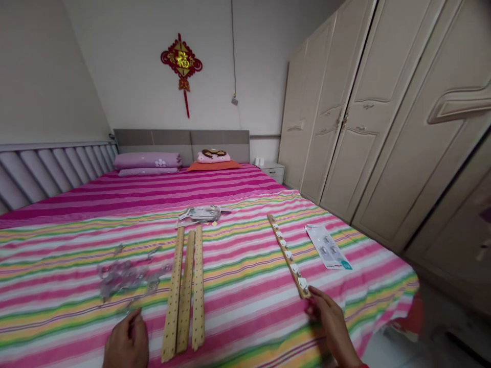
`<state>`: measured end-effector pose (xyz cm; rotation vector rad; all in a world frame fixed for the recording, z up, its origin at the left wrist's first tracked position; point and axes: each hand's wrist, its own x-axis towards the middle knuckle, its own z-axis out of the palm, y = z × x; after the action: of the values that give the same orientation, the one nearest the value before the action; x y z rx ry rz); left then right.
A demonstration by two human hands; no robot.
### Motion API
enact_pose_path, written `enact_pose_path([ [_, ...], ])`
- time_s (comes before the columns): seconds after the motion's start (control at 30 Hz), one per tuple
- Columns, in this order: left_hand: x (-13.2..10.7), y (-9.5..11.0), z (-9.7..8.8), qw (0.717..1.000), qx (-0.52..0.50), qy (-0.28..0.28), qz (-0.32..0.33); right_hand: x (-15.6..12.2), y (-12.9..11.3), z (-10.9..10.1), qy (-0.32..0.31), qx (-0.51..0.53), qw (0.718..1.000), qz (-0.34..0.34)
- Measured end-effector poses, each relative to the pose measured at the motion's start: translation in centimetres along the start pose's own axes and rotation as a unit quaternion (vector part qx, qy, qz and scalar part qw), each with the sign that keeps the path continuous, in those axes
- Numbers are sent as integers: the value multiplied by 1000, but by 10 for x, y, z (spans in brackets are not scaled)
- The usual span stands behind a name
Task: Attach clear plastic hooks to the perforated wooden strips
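My right hand [330,318] is at the near end of a narrow wooden strip [292,260], its fingers and thumb closed on that end. Several white hooks [303,284] are fixed in a row along the strip, which lies on the striped cloth. My left hand [127,341] is low on the left with its fingers curled; whether anything is between them is hidden. Just beyond it lies a loose pile of clear plastic pieces [125,276]. Between my hands, three wooden strips dotted with holes [186,291] lie side by side, closer to the left hand.
A flat hook package [328,247] lies right of the hooked strip. Packaging [201,214] sits beyond the three strips. The striped cloth [245,306] covers the near bed; pillows [148,161] lie at the headboard [218,144]. Wardrobes [383,128] line the right side.
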<state>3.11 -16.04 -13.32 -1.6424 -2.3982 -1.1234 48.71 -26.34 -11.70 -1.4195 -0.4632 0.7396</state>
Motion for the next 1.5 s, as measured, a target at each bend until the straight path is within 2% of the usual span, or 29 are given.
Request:
enact_pose_path([
  [0.07, 0, 1, 0, 1000, 0, -2, -1, 2, -2, 2, 37, -91, 993, -69],
  [0.13, 0, 2, -1, 1000, -2, -5, -1, 3, -4, 5, 62, -176, 973, -137],
  [0.3, -1, 2, -2, 1000, 2, -2, 5, 4, -5, 14, 54, -292, 928, -226],
  [0.57, -2, 1, 0, 1000, -14, 15, 8, 4, -5, 21, 50, -349, 903, -245],
  [0.77, -3, 3, -2, 1000, -20, 20, 11, 3, -4, 22, 54, -350, 899, -256],
  [0.93, -4, 3, -1, 1000, -21, 19, 8, 2, -5, 23, 55, -365, 898, -239],
  [1.07, -4, 2, 1, 999, -25, 26, 16, 1, -10, 22, 34, -374, 898, -230],
  [1.17, -5, 2, 1, 998, -35, 33, 30, -2, -15, 25, 73, -364, 888, -271],
  [1.23, -6, 3, 1, 998, -41, 32, 31, -10, -17, 34, 99, -325, 891, -302],
  [1.3, -7, 4, 1, 998, -51, 32, 31, -26, -15, 51, 58, -255, 921, -288],
  [1.33, -8, 4, 0, 997, -55, 34, 30, -37, -11, 63, 6, -212, 944, -251],
  [1.37, -9, 4, 0, 997, -60, 36, 30, -51, -6, 76, -77, -176, 960, -205],
  [1.43, -10, 4, 1, 996, -68, 39, 31, -81, 10, 104, -241, -120, 955, -121],
  [1.5, -11, 3, 2, 996, -76, 41, 32, -110, 29, 131, -333, -82, 939, -14],
])
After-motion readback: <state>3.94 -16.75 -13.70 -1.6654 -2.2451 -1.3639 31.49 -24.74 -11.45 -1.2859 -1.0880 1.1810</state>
